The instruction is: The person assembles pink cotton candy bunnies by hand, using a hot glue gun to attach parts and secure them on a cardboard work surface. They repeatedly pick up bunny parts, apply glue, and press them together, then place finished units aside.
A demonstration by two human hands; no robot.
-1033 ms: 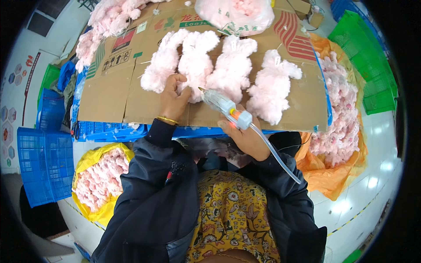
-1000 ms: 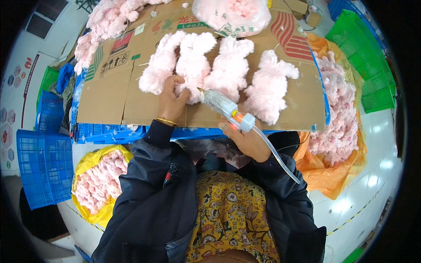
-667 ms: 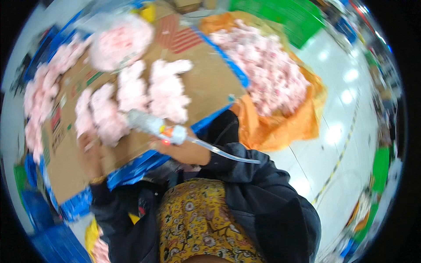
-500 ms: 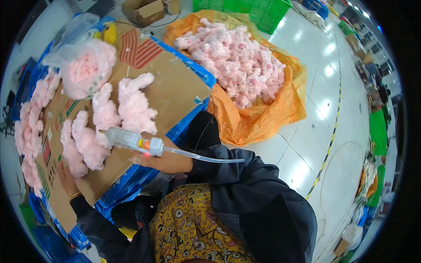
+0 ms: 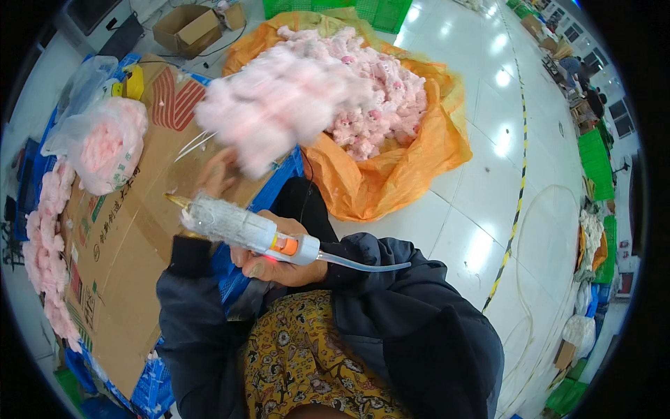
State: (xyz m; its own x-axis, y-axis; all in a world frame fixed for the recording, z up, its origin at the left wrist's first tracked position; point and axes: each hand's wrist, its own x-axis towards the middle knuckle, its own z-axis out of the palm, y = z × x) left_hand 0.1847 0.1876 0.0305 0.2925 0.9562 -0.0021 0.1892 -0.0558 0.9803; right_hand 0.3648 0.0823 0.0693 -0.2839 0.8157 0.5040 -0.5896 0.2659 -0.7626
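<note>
While the right hand (image 5: 276, 271) grips the glue gun (image 5: 237, 227), left hand (image 5: 218, 173): blurred, raised toward the pink plush toys (image 5: 279, 105); can't tell if grasping or released.
Right hand: fingers closed round the gun's pale body; nozzle (image 5: 176, 200) points left, near left hand, gun crossing over left wrist in view.
Pink plush toys: smeared bunch, count unclear, just beyond left hand and to its right; contact with hand can't be told.
White strips (image 5: 194, 145): thin, poking out of bunch, just beyond left hand and to its left.
Clear stick (image 5: 363, 265): out of gun's rear, right of right hand, over the sleeve.
Worktop (image 5: 132, 272): cardboard-covered, mostly left of left hand.
Plastic bag (image 5: 87, 180): pink fluff inside, on worktop, left of left hand.
Pink row (image 5: 45, 244): fluffy pieces, well left of left hand, along worktop edge.
Orange sack (image 5: 356, 192): on floor, beyond right hand, under plush heap (image 5: 391, 91).
Carton (image 5: 185, 31): open, well beyond left hand.
</note>
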